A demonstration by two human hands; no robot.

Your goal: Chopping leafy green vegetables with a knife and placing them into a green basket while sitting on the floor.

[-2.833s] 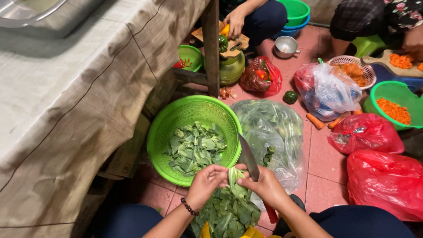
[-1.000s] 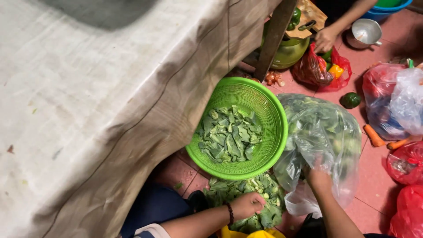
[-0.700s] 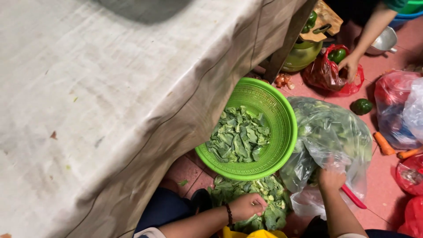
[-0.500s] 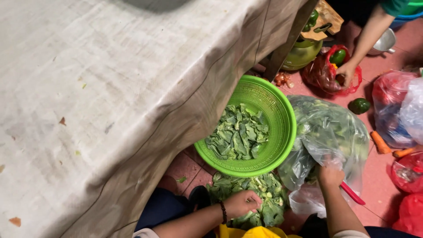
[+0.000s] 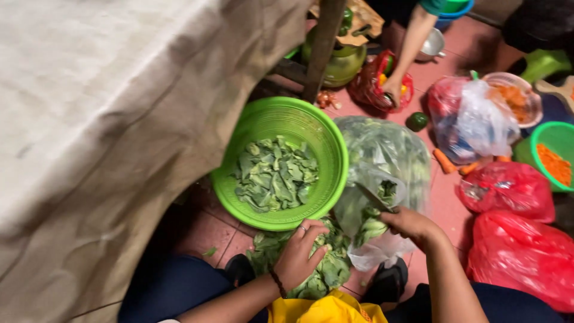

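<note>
Green leaves (image 5: 326, 269) under closed left hand (image 5: 302, 254)

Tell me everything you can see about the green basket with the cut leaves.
The green basket is round, bright green, and looks like plastic with fine ribbing on its wall. It stands upright on the red tiled floor, beside the cloth-covered table. Chopped green leaves fill its bottom in a loose heap. The left hand rests just below its near rim. A clear plastic bag of greens lies against its right side.
</note>
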